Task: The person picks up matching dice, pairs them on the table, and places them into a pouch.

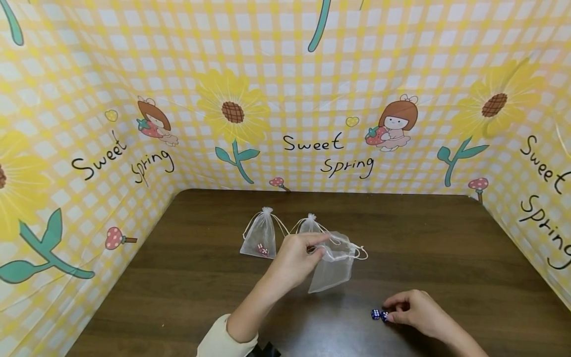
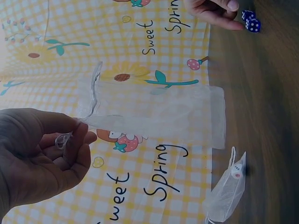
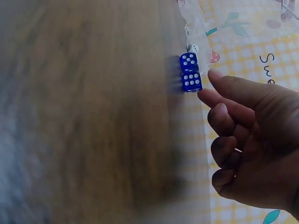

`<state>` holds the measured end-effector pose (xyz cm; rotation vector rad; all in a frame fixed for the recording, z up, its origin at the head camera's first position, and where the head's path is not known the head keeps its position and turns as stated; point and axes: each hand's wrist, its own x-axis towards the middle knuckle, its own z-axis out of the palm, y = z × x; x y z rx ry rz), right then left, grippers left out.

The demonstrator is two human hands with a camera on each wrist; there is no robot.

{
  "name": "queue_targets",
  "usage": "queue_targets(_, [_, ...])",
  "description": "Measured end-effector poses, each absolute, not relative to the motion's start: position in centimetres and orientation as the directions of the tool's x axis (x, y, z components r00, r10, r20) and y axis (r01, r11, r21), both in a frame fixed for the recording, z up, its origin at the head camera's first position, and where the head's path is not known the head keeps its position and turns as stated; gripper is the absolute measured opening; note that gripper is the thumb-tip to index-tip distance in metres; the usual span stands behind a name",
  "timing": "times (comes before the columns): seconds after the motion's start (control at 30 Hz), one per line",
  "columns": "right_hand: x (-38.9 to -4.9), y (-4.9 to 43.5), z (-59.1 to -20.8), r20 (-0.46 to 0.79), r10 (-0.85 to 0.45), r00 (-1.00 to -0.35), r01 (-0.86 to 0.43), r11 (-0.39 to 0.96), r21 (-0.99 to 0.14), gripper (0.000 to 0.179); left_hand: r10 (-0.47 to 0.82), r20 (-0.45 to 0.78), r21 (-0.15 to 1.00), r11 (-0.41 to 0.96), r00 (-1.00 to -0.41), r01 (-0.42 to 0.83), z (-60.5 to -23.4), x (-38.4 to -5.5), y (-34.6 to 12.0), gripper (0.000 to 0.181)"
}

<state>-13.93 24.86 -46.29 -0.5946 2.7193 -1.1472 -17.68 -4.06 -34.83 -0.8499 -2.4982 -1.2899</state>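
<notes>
My left hand (image 1: 296,258) pinches a sheer white drawstring bag (image 1: 332,275) by its top edge between thumb and index finger. The bag hangs above the table with its mouth loose, and nothing shows inside it. Two blue dice with white dots (image 3: 190,81) sit side by side on the table. My right hand (image 1: 417,312) is beside them, thumb and index fingertips right at the nearer die and spread apart, the other fingers loosely bent.
Toward the back left stands a tied sheer bag (image 1: 258,233) with red dice inside. A second tied bag (image 1: 308,225), partly hidden behind my left hand, has a white die (image 2: 237,170) in it. Yellow checked cloth (image 1: 312,99) walls in the brown table (image 1: 178,297).
</notes>
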Motion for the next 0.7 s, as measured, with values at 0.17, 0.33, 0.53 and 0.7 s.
queue_targets(0.17, [-13.9,24.8,-46.5,0.024,-0.409,-0.912,-0.302,0.634,-0.712,0.017,0.394,0.415,0.688,0.454,-0.820,0.566,-34.8,-17.7,-4.0,0.027])
queue_targets(0.33, [-13.9,24.8,-46.7,0.019,-0.403,-0.915,-0.298,0.643,-0.706,0.013,0.394,0.410,0.691,0.455,-0.823,0.562,-34.7,-17.6,-3.9,0.027])
queue_targets(0.53, [-13.9,24.9,-46.6,0.037,-0.403,-0.914,-0.315,0.652,-0.690,0.008,0.398,0.402,0.694,0.455,-0.824,0.558,-34.8,-17.6,-3.8,0.027])
queue_targets(0.7, [-14.1,25.1,-45.6,0.062,-0.333,-0.941,-0.294,0.714,-0.635,0.008,0.404,0.379,0.696,0.468,-0.832,0.544,-34.8,-17.6,-3.8,0.027])
